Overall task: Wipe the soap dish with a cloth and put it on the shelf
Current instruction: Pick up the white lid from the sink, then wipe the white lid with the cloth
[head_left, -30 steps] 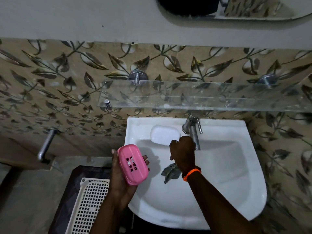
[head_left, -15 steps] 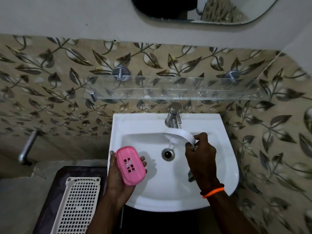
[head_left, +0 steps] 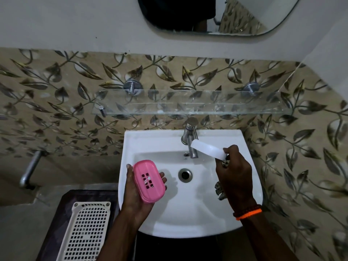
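My left hand (head_left: 131,198) grips a pink oval soap dish (head_left: 148,181) with drain slots in its middle, tilted, over the left rim of the white sink (head_left: 188,219). Over the sink's right side, my right hand (head_left: 235,178) pinches a thin white oval piece (head_left: 207,148) by its end, close to the tap (head_left: 191,142). A dark patterned cloth (head_left: 221,192) is bunched in the same hand and hangs below the palm. The glass shelf (head_left: 188,109) runs along the leaf-patterned wall above the sink, with nothing standing on it.
A cream plastic basket (head_left: 86,232) lies on a dark surface to the left of the sink. A metal pipe (head_left: 30,170) sticks out of the left wall. A mirror (head_left: 235,19) hangs above the shelf. The drain (head_left: 185,175) sits mid-basin.
My right hand picked the white piece off the sink's back rim and carried it up and right, near the tap. The pink dish stayed in my left hand.
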`<state>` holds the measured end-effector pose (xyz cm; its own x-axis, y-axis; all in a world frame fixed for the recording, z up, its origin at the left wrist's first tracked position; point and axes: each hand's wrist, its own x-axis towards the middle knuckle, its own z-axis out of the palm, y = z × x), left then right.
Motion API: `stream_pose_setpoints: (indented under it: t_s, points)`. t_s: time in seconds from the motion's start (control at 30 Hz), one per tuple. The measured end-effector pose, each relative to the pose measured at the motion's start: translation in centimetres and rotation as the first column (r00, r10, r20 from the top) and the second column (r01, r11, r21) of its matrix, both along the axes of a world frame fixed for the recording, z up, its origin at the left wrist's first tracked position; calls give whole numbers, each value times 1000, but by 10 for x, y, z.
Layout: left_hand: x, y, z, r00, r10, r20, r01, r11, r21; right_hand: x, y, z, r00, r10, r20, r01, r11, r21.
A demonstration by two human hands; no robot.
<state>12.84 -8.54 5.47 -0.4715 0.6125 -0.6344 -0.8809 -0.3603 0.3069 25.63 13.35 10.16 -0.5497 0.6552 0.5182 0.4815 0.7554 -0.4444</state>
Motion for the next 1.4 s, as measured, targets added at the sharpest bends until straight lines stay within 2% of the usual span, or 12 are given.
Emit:
stream_pose_setpoints:
  t_s: [0.1, 0.17, 0.3, 0.4, 0.5, 0.7, 0.87, 0.97, 1.13, 1.23, 1.3, 1.4]
  points:
    - [-2, 3, -2, 999, -20, -47, 19, 999, -28, 2, 5, 2, 997, -35, -62, 28, 994, -106]
    - [-1, 6, -1, 996, -23, -88, 21, 999, -30, 3, 7, 6, 979, -153, -135, 88, 912, -400]
    - [5, 18, 7, 966, -64, -249, 50, 997, -65, 3, 5, 22, 921, -352, -168, -31, 362, -932]
    - [11, 29, 19, 926, -92, -365, 104, 994, 14, 5, -12, 39, 942, -312, -124, -117, 41, -992]
    - [13, 38, 30, 857, -116, -503, 189, 977, 96, 8, -35, 57, 980, -190, -66, -99, -170, -980]
    - [7, 39, 53, 767, -159, -622, 292, 949, 117, 12, -68, 81, 997, 52, -54, -34, -329, -944]
    - [10, 36, 57, 814, -145, -562, 320, 921, 224, 19, -78, 89, 986, 164, -42, 2, -257, -966]
    - [12, 32, 51, 919, -145, -366, 257, 926, 277, 30, -73, 95, 995, 90, -40, -19, -227, -974]
    - [27, 34, 44, 949, -178, -261, 260, 909, 327, 37, -51, 118, 956, -64, -285, -291, -149, -945]
    - [40, 39, 45, 943, -220, -250, 302, 882, 361, 20, -48, 125, 954, 121, -273, -297, 277, -914]
    - [49, 46, 48, 944, -196, -264, 292, 870, 398, 5, -49, 123, 946, 196, -259, -325, 575, -751]
    - [47, 49, 46, 961, -179, -210, 259, 846, 466, -5, -61, 105, 961, 220, -169, -275, 837, -473]
